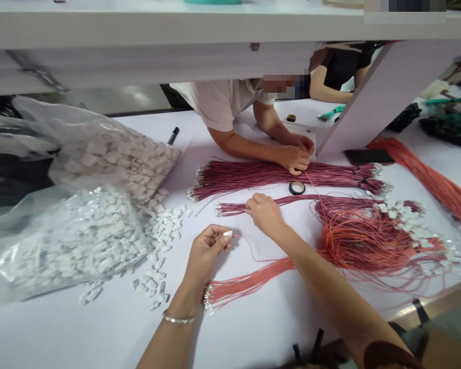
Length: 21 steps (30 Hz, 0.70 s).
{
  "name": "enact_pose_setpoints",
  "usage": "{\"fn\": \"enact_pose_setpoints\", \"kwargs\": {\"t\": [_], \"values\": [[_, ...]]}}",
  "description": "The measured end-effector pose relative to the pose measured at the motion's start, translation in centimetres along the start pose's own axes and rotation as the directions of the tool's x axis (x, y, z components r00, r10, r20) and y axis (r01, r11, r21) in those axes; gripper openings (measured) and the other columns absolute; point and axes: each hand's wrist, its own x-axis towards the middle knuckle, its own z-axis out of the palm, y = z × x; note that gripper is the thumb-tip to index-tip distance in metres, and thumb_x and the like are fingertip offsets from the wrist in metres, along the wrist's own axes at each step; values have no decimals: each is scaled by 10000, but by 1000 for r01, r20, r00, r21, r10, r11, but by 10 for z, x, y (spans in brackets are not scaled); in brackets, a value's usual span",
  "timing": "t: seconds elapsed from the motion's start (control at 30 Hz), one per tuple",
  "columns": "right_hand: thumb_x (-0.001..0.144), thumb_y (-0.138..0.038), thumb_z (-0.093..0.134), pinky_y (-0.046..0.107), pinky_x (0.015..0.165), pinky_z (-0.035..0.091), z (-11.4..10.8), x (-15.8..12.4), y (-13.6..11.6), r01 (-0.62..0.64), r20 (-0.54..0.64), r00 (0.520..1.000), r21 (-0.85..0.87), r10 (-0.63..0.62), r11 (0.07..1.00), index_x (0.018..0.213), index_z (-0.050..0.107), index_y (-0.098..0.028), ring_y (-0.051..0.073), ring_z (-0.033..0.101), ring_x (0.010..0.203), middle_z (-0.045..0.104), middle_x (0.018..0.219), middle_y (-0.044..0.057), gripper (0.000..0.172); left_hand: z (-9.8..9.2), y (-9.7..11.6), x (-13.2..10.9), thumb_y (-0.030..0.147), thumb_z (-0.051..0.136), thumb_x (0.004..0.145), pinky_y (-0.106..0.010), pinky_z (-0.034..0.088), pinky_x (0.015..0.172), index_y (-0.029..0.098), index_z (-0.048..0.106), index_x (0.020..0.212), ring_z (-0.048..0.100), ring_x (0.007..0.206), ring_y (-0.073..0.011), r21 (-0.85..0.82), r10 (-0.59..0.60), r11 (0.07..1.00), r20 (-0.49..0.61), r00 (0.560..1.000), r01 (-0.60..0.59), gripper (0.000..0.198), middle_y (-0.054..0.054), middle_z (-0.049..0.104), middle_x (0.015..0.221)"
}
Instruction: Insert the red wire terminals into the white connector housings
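My left hand [211, 246] pinches a small white connector [228, 233], from which one thin red wire curves to the right. My right hand [265, 212] rests with curled fingers on a small bundle of dark red wires [234, 207] with metal tips at its left end. Under my right forearm runs a bundle of orange-red wires [249, 281], its tips beside my left wrist. A tangled coil of red and orange wires [361, 236] with white connectors lies to the right. Loose white connectors [165, 225] are scattered left of my left hand.
Two clear bags of white parts [88, 236] fill the left side. A thick dark red wire bundle [246, 179] and a black tape roll [297, 188] lie ahead. Across the table a person's hands [297, 154] work. A shelf [157, 31] spans overhead, with an upright panel at right.
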Motion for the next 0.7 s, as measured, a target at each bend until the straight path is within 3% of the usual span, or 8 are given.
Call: {"fn": "enact_pose_setpoints", "kwargs": {"t": [0.1,0.27,0.4,0.53,0.7], "values": [[945,-264,592,347,857,378,5,-5,3,35,-32,999,-5,-35,999,946,663,-187,236,557,992,657,1008,94,105,1,1,0,276,805,734,-224,471,610,167,695,849,578,586,-98,-16,-4,1000,-10,1000,4,193,16,661,669],[965,-218,553,333,831,359,-6,-17,4,75,-125,990,115,-60,991,903,624,-188,195,584,862,692,879,47,99,3,3,-1,282,811,732,-237,474,607,167,695,853,581,583,-110,-34,-19,999,-24,1000,18,204,13,658,642],[927,-199,593,298,815,391,-15,-25,-18,172,-135,981,291,-138,941,926,616,-190,173,614,827,706,881,29,25,2,2,0,273,821,721,-243,471,598,164,686,850,584,566,-110,-68,-24,997,-13,1000,23,216,12,664,633],[948,-212,551,268,777,423,-16,-27,-39,284,-208,955,435,-212,854,897,649,-200,164,621,848,707,904,37,111,2,1,0,278,827,713,-237,463,585,166,676,844,582,547,-104,-111,1,994,-2,1000,-2,230,22,656,609],[950,-204,530,244,707,445,-7,-42,-29,269,-290,951,613,-105,743,852,668,-209,141,614,748,682,802,19,169,5,6,-2,280,844,686,-253,477,587,163,685,833,585,547,-112,-97,4,995,-27,1000,-7,246,14,663,619]]}}
